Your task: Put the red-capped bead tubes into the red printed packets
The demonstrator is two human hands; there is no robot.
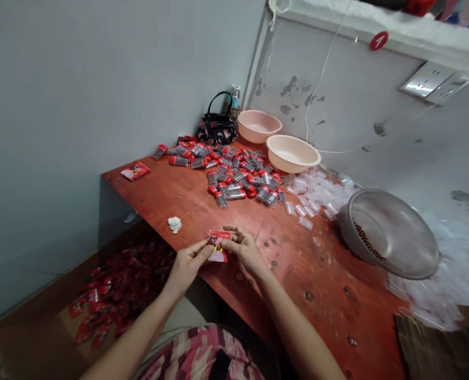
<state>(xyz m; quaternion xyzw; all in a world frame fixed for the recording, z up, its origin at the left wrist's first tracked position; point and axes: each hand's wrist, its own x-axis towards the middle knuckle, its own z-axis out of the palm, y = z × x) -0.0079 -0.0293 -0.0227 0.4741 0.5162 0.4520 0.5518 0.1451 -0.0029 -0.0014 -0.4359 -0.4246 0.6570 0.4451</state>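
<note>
A small red printed packet with a pale lower part is held between both hands above the table's near edge. My left hand pinches its left side, thumb on the front. My right hand grips the right side with its fingers at the upper corner. Farther back on the table lies a pile of small clear containers with red caps, dark pieces inside them. A similar flat red packet rests alone near the table's left corner.
Clear empty plastic containers lie right of the pile. Two pink basins and a black handbag stand behind. A tilted metal bowl holds small brown balls. Crumpled white tissue lies left. Below, a cardboard box contains many red packets.
</note>
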